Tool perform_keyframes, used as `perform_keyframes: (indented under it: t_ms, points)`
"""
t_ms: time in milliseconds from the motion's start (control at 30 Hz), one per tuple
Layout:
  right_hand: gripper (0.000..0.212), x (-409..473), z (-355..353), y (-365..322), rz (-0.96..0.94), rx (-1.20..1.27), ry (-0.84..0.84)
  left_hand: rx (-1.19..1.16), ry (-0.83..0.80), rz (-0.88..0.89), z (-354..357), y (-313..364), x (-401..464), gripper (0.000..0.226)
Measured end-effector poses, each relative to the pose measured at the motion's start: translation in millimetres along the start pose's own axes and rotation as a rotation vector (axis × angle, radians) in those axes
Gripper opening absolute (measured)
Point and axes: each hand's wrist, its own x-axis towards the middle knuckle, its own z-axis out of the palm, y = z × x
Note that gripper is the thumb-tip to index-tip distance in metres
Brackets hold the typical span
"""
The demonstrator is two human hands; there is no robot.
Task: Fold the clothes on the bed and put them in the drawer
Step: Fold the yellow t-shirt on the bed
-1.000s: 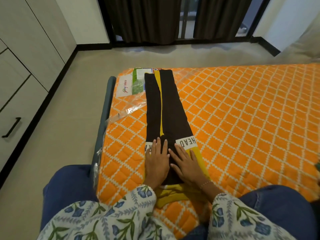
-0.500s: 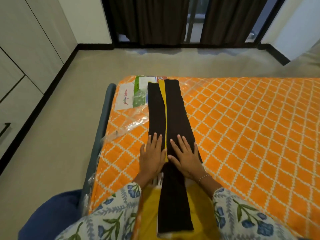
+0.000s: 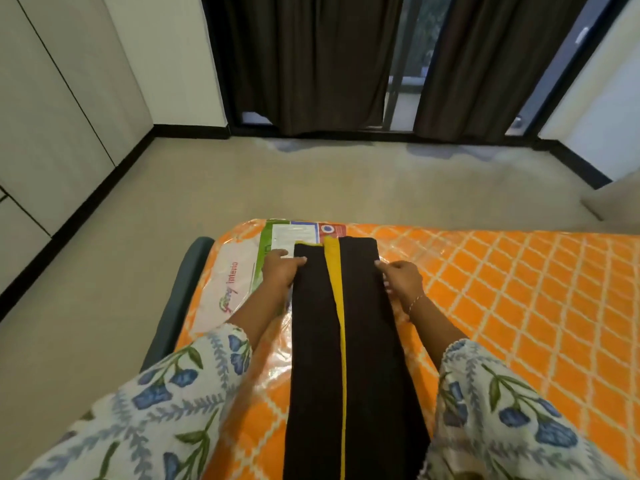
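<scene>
Trousers, long dark brown cloth with a yellow stripe down the middle (image 3: 349, 341), lay folded lengthwise into a narrow strip on the bed's orange mattress with white lattice print, wrapped in clear plastic (image 3: 519, 306). The strip ran from the near edge of the view out to the far corner of the mattress, its far end lying over the green-and-white printed label sheet (image 3: 287, 233) under the plastic.

Left hand (image 3: 281, 271) was at the strip's far left edge, thumb laid on top of the cloth, fingers curled at the edge; it appeared to pinch the hem corner. Right hand (image 3: 401, 280) was at the far right edge, fingers curled at the cloth, seemingly gripping it likewise, though the fingertips under the fabric were hidden. Both arms in white sleeves with blue floral print (image 3: 194, 393) were stretched well forward.

Judged step: taking the far end to fold it back toward the body. To do it well, both corners should be lifted level and together, so the yellow stripe lands on itself and the edges stack square. Slick plastic could let the lower layer slide; a slow draw and a light pull outward would keep it flat. Smoothing after the fold would remove trapped air. No drawer was in view beyond the pale cabinet fronts (image 3: 52, 116) at left.
</scene>
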Motion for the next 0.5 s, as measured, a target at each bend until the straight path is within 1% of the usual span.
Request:
perform_keyframes:
  t_ms: [33, 67, 100, 133, 167, 200, 267, 333, 400, 500]
  points:
    - [0.034, 10, -1, -7, 0.024, 0.021, -0.026, 0.03, 0.002, -0.018, 4, 5, 9, 0.056]
    - [0.036, 22, 0, -11, 0.044, 0.024, -0.079, 0.106, 0.002, -0.025, 7, 8, 19, 0.047]
    - [0.035, 32, 1, -15, 0.078, 0.013, -0.124, 0.205, -0.003, -0.02, 9, 11, 25, 0.032]
    - [0.029, 38, 1, -20, 0.1, 0.02, -0.168, 0.296, -0.017, -0.008, 8, 15, 27, 0.023]
    - [0.023, 46, 2, -23, 0.096, 0.027, -0.187, 0.343, -0.032, 0.003, 9, 18, 31, 0.027]
    - [0.016, 54, 4, -23, 0.056, 0.041, -0.167, 0.367, -0.03, 0.041, 9, 20, 35, 0.029]
    - [0.003, 63, 6, -24, -0.014, 0.057, -0.087, 0.382, 0.02, 0.128, 9, 23, 43, 0.025]
    - [0.017, 60, 5, -26, -0.039, 0.105, -0.072, 0.3, 0.023, 0.153, 11, 26, 43, 0.03]
    - [0.024, 53, 2, -32, -0.066, 0.116, -0.083, 0.223, -0.024, 0.135, 11, 34, 33, 0.032]
    - [0.027, 34, -13, -41, -0.185, 0.145, -0.03, 0.151, -0.103, 0.19, 3, 52, 7, 0.014]
